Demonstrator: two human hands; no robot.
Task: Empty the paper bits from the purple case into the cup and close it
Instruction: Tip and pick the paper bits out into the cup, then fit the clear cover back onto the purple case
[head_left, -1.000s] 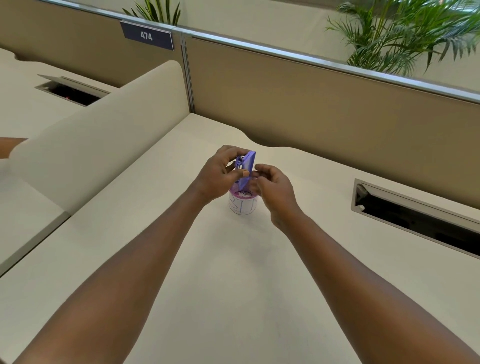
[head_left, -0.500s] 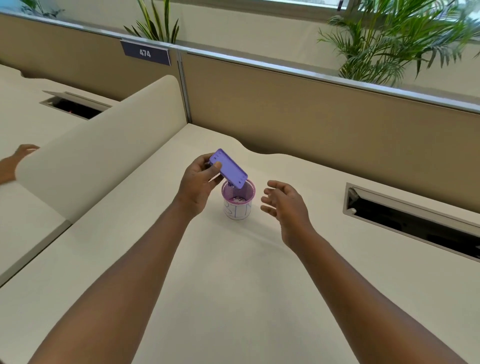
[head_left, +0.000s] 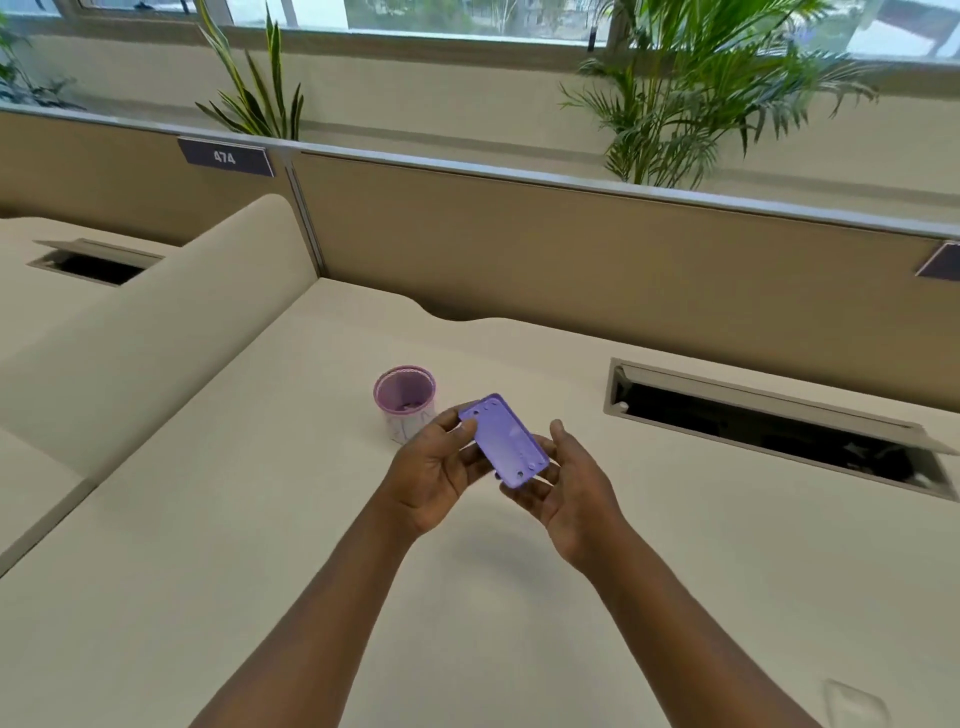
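The flat purple case (head_left: 505, 439) with small holes near its ends is held above the desk, tilted, its broad face toward me. My left hand (head_left: 435, 474) grips its upper left end with thumb on top. My right hand (head_left: 565, 483) cups its lower right end from below with fingers spread. The pink-rimmed white cup (head_left: 404, 402) stands on the desk just behind and left of the case, a few paper bits visible at its bottom. I cannot tell whether the case's lid is shut.
The cream desk (head_left: 270, 561) has a cable slot with a raised flap (head_left: 769, 421) at the right. A curved cream divider (head_left: 156, 322) rises at the left, a tan partition (head_left: 571, 249) at the back, with plants behind it.
My left hand has pulled the case from over the cup toward me. My right hand, free half a second ago, has come under the case's lower end. The view has tipped upward.
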